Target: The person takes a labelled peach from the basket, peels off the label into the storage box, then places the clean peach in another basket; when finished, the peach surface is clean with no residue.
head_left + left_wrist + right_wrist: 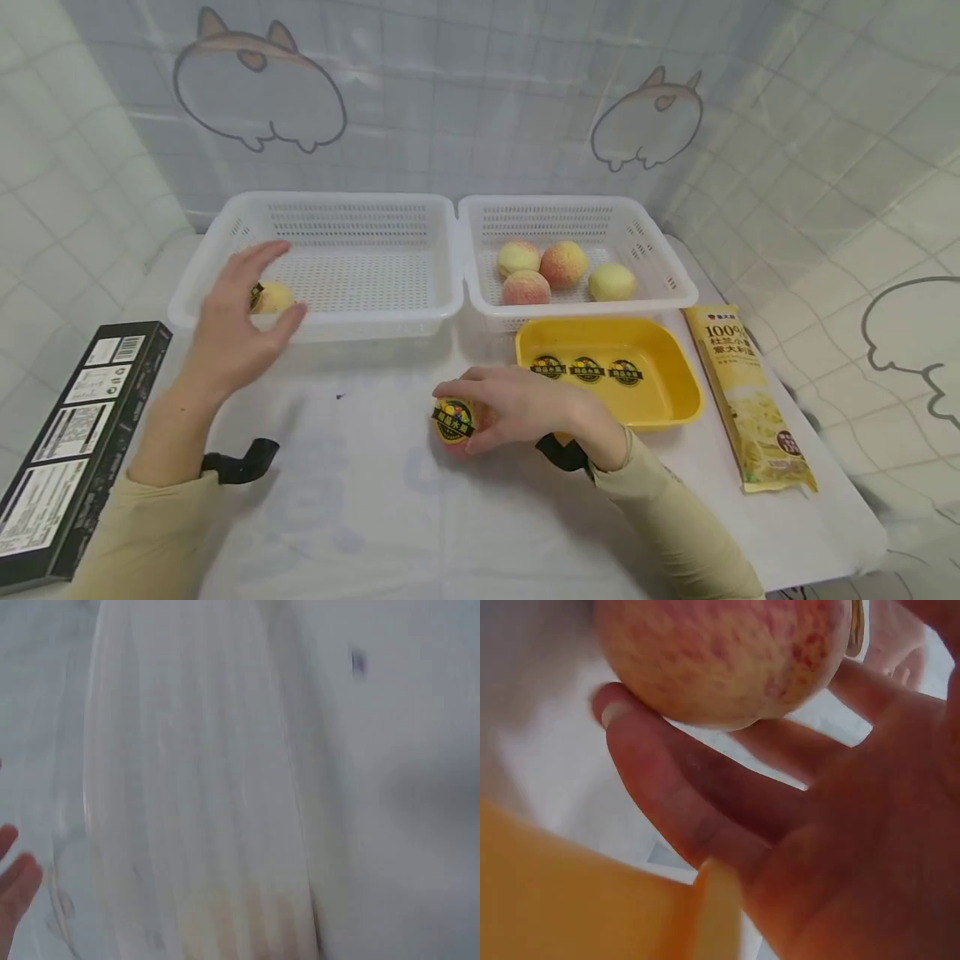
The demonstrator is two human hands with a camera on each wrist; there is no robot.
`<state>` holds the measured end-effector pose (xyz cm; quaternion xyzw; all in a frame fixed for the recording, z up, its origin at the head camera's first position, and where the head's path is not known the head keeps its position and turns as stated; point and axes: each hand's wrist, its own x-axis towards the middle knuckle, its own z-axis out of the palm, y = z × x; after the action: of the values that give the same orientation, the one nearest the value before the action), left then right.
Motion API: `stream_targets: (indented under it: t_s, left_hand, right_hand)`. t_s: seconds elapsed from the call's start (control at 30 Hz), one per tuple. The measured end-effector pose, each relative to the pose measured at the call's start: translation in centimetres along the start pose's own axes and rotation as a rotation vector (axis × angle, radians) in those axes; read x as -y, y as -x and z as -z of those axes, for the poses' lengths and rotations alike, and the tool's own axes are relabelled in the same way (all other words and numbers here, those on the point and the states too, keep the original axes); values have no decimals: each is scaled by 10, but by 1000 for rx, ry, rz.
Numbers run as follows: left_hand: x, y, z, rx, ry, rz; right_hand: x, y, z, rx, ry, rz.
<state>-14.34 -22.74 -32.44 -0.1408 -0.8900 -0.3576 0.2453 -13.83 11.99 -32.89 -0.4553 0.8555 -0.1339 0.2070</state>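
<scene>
My right hand (525,406) grips a pink-red peach (456,447) low over the white table. A round black-and-yellow sticker (453,419) faces up on that fruit. In the right wrist view, fingers curl beneath the same peach (727,660). My left hand (238,325) hovers at the front of the left white basket (360,323), thumb and fingers spread apart. A pale yellow peach (277,297) with a dark sticker lies in this basket, seen between the thumb and fingers. Only a few fingertips (21,881) of the left hand show in its blurred wrist view.
The right white basket (581,310) holds several peaches (564,264). In front of it, a yellow tray (645,408) carries three round stickers (587,370) on its wall. A yellow pasta packet (750,400) lies to the right, and a long black box (82,450) to the left.
</scene>
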Motion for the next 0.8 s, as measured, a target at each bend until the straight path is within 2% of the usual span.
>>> stream_targets:
  t_s: [0.07, 0.17, 0.3, 0.4, 0.47, 0.6, 0.8]
  left_hand:
    - [-18, 2, -14, 75, 40, -97]
    - [-42, 11, -33, 268, 83, -159]
    - [-63, 22, -52, 574, 91, -98]
    - [-68, 27, -64, 721, 104, -50]
    - [-68, 30, -73, 767, 118, -60]
    - [-67, 37, -90, 797, 148, -86]
    - [-70, 44, -106, 756, 163, -46]
  right_hand:
    - [0, 0, -2, -12, -32, -22]
    - [0, 0, -3, -54, -27, -21]
    - [-2, 1, -3, -129, 6, -19]
    - [-4, 3, -1, -156, 14, -25]
    - [-5, 4, 1, -161, 17, -33]
    - [-5, 5, 3, -170, 1, -68]
    - [-1, 11, 10, -165, -48, -159]
